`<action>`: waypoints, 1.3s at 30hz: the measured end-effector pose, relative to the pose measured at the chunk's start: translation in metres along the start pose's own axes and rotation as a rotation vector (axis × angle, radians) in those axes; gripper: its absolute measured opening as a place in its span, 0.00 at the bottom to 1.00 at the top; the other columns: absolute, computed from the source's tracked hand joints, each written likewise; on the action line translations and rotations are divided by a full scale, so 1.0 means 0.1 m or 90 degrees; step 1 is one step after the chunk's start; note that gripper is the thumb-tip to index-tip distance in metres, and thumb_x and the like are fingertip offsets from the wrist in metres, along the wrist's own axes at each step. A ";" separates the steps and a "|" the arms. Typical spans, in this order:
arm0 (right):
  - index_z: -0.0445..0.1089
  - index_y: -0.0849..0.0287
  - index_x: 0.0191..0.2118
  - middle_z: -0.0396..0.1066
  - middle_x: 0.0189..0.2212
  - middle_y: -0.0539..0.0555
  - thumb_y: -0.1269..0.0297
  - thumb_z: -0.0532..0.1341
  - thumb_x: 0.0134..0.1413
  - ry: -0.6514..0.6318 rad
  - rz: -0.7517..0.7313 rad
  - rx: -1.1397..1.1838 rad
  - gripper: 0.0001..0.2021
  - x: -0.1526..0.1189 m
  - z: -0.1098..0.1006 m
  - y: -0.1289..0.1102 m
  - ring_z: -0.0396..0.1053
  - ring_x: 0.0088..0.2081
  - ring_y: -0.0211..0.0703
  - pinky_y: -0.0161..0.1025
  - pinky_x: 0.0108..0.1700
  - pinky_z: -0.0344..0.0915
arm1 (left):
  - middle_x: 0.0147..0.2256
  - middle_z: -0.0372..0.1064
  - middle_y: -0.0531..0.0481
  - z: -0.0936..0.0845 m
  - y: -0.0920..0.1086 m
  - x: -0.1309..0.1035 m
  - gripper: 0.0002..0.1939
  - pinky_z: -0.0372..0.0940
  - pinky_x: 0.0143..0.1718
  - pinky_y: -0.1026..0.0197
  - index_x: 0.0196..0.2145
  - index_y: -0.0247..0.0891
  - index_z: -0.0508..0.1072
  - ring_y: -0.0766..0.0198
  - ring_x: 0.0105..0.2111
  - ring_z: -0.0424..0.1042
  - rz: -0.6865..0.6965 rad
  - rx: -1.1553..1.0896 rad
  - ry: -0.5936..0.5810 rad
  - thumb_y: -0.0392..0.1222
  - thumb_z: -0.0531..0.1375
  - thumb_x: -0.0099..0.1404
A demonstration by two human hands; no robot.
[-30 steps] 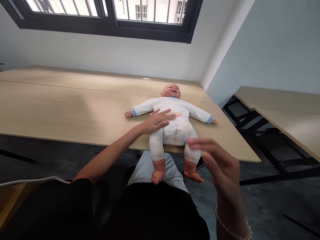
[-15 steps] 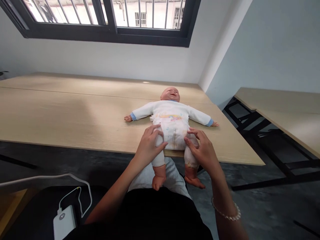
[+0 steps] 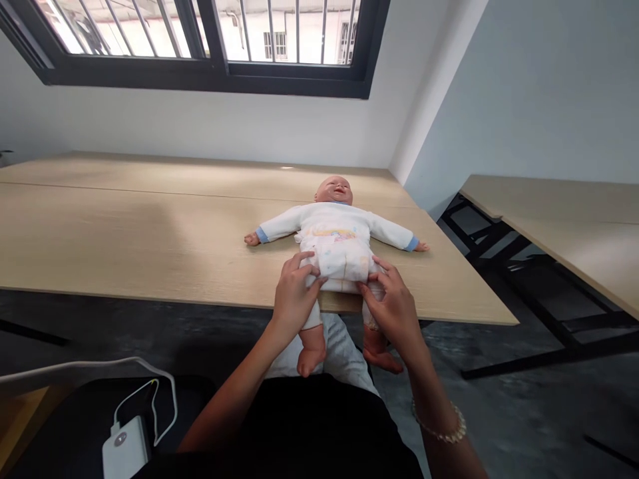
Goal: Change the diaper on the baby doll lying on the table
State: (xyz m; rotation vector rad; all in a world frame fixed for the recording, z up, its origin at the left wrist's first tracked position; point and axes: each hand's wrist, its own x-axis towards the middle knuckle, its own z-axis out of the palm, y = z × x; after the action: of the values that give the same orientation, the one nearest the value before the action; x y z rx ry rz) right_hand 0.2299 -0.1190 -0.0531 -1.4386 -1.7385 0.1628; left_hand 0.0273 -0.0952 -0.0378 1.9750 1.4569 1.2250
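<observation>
A baby doll (image 3: pixel 334 216) in a white top with blue cuffs lies on its back, arms spread, legs hanging over the table's near edge. Round its hips is a white diaper (image 3: pixel 344 259) with a coloured print at the waist. My left hand (image 3: pixel 294 289) pinches the diaper's edge at one leg, thumb against fingers. On the opposite side my right hand (image 3: pixel 392 296) grips the other leg edge, thumb tip on the lower front. A crease runs across the diaper between both thumbs. The fingertips are partly hidden at the doll's thighs.
The doll lies on a pale wooden table (image 3: pixel 100 233) below a barred window (image 3: pixel 210 66). A second table (image 3: pixel 564 213) with black legs stands at the right. At the lower left, a white power bank (image 3: pixel 124 449) with a cable (image 3: pixel 100 362) rests on a dark seat.
Both thumbs have moved in on the diaper's leg edges, and its lower front has bunched upward into a crease. The view has shifted slightly.
</observation>
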 end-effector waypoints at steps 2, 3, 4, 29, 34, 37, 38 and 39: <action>0.69 0.56 0.35 0.68 0.59 0.63 0.57 0.59 0.64 0.032 0.006 -0.018 0.10 0.02 0.01 -0.02 0.69 0.59 0.61 0.57 0.58 0.68 | 0.53 0.72 0.45 -0.02 -0.01 0.01 0.09 0.67 0.58 0.45 0.29 0.38 0.71 0.49 0.55 0.70 -0.005 -0.020 0.024 0.30 0.65 0.64; 0.69 0.56 0.36 0.68 0.58 0.63 0.57 0.58 0.65 0.041 0.004 -0.028 0.09 0.02 0.02 -0.03 0.69 0.58 0.61 0.57 0.58 0.68 | 0.52 0.72 0.45 -0.03 -0.01 0.02 0.08 0.67 0.58 0.46 0.29 0.38 0.72 0.50 0.55 0.70 -0.005 -0.019 0.029 0.30 0.65 0.64; 0.69 0.56 0.36 0.68 0.58 0.63 0.58 0.58 0.65 0.041 -0.005 -0.037 0.09 0.02 0.03 -0.03 0.69 0.58 0.61 0.58 0.58 0.67 | 0.52 0.72 0.45 -0.04 -0.01 0.02 0.08 0.67 0.58 0.45 0.29 0.38 0.72 0.50 0.55 0.69 -0.002 -0.009 0.027 0.30 0.66 0.64; 0.61 0.55 0.39 0.68 0.50 0.63 0.59 0.58 0.57 -0.033 0.027 -0.032 0.08 0.00 0.02 0.04 0.70 0.53 0.59 0.52 0.51 0.70 | 0.59 0.63 0.41 0.06 0.04 -0.07 0.08 0.66 0.58 0.43 0.34 0.39 0.67 0.44 0.58 0.64 0.002 0.140 -0.034 0.29 0.61 0.64; 0.58 0.59 0.56 0.63 0.60 0.69 0.50 0.64 0.54 -0.048 0.080 0.087 0.29 -0.06 -0.03 0.17 0.65 0.62 0.63 0.59 0.62 0.65 | 0.62 0.58 0.38 0.08 -0.10 -0.22 0.24 0.58 0.67 0.40 0.54 0.40 0.66 0.46 0.66 0.58 0.022 0.000 0.012 0.33 0.65 0.61; 0.53 0.61 0.66 0.60 0.65 0.69 0.48 0.61 0.57 -0.065 0.113 0.082 0.37 -0.08 0.02 0.15 0.63 0.64 0.64 0.61 0.64 0.63 | 0.67 0.54 0.37 0.12 -0.13 -0.30 0.30 0.54 0.69 0.40 0.63 0.42 0.61 0.48 0.70 0.52 0.026 -0.016 0.007 0.32 0.59 0.65; 0.53 0.61 0.67 0.60 0.66 0.69 0.48 0.60 0.58 -0.061 0.112 0.081 0.37 -0.07 0.05 0.14 0.62 0.65 0.64 0.62 0.65 0.61 | 0.68 0.52 0.37 0.13 -0.13 -0.31 0.30 0.53 0.70 0.39 0.64 0.42 0.60 0.48 0.71 0.51 0.026 -0.012 0.003 0.31 0.56 0.66; 0.53 0.61 0.68 0.60 0.66 0.68 0.48 0.59 0.59 -0.054 0.107 0.079 0.37 -0.07 0.08 0.13 0.61 0.65 0.63 0.62 0.66 0.60 | 0.69 0.51 0.37 0.14 -0.12 -0.32 0.31 0.53 0.70 0.39 0.66 0.42 0.59 0.48 0.71 0.50 0.026 -0.006 -0.003 0.31 0.54 0.66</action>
State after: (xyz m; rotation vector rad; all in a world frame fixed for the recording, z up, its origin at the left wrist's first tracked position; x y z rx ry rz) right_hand 0.2341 -0.1173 -0.0695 -1.5034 -1.6430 0.4200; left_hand 0.0295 -0.1171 -0.0676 2.0093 1.4132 1.2409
